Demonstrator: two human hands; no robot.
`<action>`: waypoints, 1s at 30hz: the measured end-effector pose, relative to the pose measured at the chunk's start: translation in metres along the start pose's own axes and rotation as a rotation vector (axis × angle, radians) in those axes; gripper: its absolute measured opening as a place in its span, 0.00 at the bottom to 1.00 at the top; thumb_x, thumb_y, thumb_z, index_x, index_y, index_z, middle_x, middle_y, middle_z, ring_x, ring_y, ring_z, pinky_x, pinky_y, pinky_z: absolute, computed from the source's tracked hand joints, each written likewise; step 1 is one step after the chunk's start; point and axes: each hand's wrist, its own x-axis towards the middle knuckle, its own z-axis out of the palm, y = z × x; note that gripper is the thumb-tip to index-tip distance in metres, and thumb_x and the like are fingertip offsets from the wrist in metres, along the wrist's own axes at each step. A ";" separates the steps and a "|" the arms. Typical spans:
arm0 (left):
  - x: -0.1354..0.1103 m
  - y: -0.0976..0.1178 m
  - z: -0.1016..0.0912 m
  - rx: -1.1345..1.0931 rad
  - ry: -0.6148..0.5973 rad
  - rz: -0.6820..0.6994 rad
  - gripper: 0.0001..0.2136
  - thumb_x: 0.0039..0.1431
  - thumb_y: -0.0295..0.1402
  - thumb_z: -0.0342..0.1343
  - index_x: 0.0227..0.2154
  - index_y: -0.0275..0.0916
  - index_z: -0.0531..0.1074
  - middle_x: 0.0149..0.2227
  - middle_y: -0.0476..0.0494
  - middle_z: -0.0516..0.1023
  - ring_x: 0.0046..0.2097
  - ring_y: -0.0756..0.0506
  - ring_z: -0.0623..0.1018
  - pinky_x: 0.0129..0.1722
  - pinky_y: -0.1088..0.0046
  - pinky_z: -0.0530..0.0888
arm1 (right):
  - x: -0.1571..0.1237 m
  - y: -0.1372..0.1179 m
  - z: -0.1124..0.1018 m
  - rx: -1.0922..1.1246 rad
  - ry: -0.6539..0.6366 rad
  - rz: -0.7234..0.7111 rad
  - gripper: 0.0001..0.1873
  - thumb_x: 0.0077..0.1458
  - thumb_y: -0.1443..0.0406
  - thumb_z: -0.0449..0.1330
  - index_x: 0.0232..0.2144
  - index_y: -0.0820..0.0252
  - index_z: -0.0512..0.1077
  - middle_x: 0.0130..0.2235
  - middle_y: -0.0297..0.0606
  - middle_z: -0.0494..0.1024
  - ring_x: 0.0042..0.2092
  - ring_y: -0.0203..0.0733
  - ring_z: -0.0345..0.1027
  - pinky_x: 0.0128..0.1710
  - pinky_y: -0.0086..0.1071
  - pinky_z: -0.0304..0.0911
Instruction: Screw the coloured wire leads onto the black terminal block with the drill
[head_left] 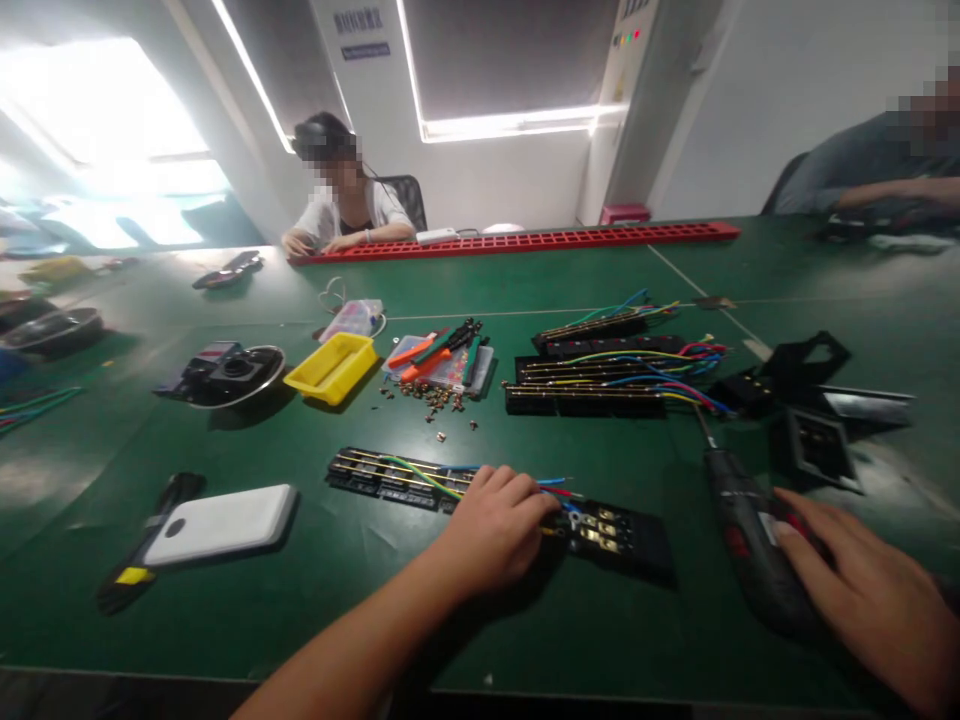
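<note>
Wires are lining the strip left fingers are gripping, ends beside them seemingly lying loose; right fingers are holding a power screwdriver.

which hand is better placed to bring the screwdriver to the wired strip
Right, most likely: the right hand is already at the screwdriver, while the left hand is busy on the wired strip and seems better kept there to steady it.
</note>
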 end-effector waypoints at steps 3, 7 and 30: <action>0.000 -0.002 0.000 -0.016 0.005 0.002 0.14 0.63 0.27 0.51 0.50 0.41 0.72 0.43 0.42 0.76 0.43 0.41 0.69 0.43 0.61 0.63 | -0.003 0.004 -0.027 -0.024 0.098 -0.094 0.29 0.65 0.60 0.49 0.64 0.67 0.60 0.59 0.59 0.61 0.61 0.57 0.55 0.58 0.49 0.52; 0.000 -0.002 0.001 -0.006 0.015 0.011 0.11 0.65 0.30 0.52 0.49 0.41 0.72 0.42 0.42 0.76 0.42 0.41 0.69 0.43 0.61 0.63 | -0.015 0.031 -0.035 -0.106 -0.034 -0.184 0.37 0.47 0.61 0.55 0.61 0.60 0.64 0.53 0.56 0.69 0.54 0.59 0.64 0.51 0.53 0.54; 0.001 0.000 0.002 0.141 -0.025 0.031 0.15 0.69 0.31 0.50 0.56 0.46 0.69 0.51 0.45 0.76 0.47 0.39 0.69 0.46 0.59 0.63 | -0.006 0.022 -0.020 -0.292 -0.142 -0.198 0.29 0.56 0.61 0.48 0.59 0.62 0.65 0.53 0.48 0.70 0.51 0.60 0.67 0.47 0.54 0.63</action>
